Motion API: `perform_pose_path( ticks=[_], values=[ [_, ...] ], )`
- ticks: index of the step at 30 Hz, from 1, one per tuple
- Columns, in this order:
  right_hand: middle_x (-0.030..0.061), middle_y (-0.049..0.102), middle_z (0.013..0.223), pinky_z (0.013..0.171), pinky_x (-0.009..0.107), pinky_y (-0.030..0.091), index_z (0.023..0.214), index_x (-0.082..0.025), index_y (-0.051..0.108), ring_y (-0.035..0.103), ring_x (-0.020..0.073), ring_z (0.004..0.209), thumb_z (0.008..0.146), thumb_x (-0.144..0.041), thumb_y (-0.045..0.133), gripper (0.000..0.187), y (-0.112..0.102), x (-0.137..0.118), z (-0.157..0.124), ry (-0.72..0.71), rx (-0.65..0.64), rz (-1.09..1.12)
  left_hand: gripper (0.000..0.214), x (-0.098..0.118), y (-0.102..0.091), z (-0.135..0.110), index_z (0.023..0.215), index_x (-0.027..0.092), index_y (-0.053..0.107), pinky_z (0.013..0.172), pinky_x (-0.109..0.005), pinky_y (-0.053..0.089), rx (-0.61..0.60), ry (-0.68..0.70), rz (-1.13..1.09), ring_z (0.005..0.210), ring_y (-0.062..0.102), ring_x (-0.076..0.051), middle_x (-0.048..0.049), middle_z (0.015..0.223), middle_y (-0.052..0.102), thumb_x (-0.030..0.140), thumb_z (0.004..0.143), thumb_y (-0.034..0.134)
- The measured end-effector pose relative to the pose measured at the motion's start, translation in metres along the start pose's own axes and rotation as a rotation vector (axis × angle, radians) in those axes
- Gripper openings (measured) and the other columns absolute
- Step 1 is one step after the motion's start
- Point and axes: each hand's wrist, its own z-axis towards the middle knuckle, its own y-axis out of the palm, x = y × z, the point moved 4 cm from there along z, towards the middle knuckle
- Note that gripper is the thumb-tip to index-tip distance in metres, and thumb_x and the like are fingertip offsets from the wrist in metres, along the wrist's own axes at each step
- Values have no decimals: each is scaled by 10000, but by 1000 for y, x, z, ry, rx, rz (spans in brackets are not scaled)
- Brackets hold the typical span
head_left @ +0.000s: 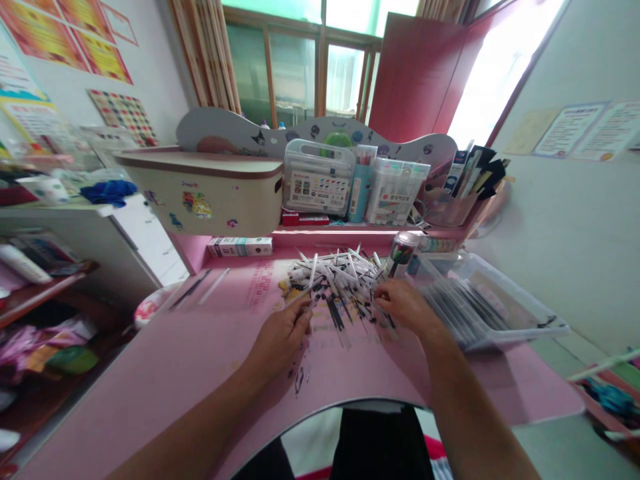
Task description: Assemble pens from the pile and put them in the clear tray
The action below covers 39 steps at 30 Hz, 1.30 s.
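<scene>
White-black pen refills (pixel 340 287) heaped on pink desk (pixel 150 373); left hand (pixel 279 339) pinching one, right hand (pixel 406 308) curled atop.

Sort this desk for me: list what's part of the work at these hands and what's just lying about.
In use: left hand; right hand; loose pile of slim black-and-white pen refills; clear plastic box of dark slender pens.
Lying about: cream sticker-covered lidded box; clear handled plastic marker case; crumpled blue cloth.
</scene>
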Motion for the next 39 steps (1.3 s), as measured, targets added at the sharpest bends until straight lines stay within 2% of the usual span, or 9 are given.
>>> perform_pose_path(
  ticks=[4,9,14,18,20,23,26,30,39],
  values=[
    [125,738,863,677,306,407,823,-158,759,657,242,813,829,-196,627,137,11,-16,-5,14,-13,-43,320,0,1,0,1121,193,694,681,-291,433,-15,12,15,673,657,-193,-8,688,695,337,942,471],
    [230,728,962,721,368,444,895,-120,740,688,328,883,829,-100,599,157,26,-36,-11,42,-14,-157,289,-1,2,0,1094,206,701,678,-297,432,-3,25,-2,671,653,-194,-10,676,704,322,921,501],
    [181,724,938,696,338,421,871,-148,702,669,285,863,766,-59,594,175,26,-40,-10,41,24,-133,259,-4,4,-1,1043,202,684,677,-294,453,-36,-12,-119,663,630,-179,-8,694,691,347,933,499],
    [48,644,773,620,278,373,739,-184,607,572,180,724,733,-161,619,27,18,-37,-7,-6,118,194,187,0,5,0,869,186,648,692,-265,498,-60,-52,-435,757,626,-159,-34,812,703,340,915,552],
    [-12,565,681,560,246,350,736,-194,573,510,135,633,720,-205,625,55,19,-38,-5,-19,100,509,168,0,4,0,920,182,616,543,-217,467,-52,-161,-668,599,560,-110,-15,806,697,346,885,620],
    [-60,524,680,471,215,334,893,-210,578,453,90,521,717,-261,629,191,26,-45,-6,-25,17,1051,180,-1,3,2,912,165,588,438,-143,408,-8,-284,-986,516,525,-65,-8,766,703,226,813,726],
    [-77,533,699,434,211,361,1065,-227,587,447,73,463,703,-258,640,368,32,-55,-8,-50,-25,1367,63,-6,0,5,869,133,605,525,-156,535,97,-412,-1221,555,619,-75,-55,779,731,114,859,665],
    [-64,578,656,446,219,425,925,-218,586,516,90,478,718,-304,710,256,37,-60,-8,-53,-14,1495,161,-14,-2,8,863,104,648,616,-197,616,207,-535,-1410,597,705,-110,-95,792,750,78,953,517],
    [-4,709,700,461,230,499,888,-227,508,647,142,549,727,-401,773,355,46,-62,-6,-14,25,1539,230,-13,-2,11,812,104,654,622,-201,632,299,-542,-1463,596,718,-117,-73,737,739,79,970,490]
  ],
)
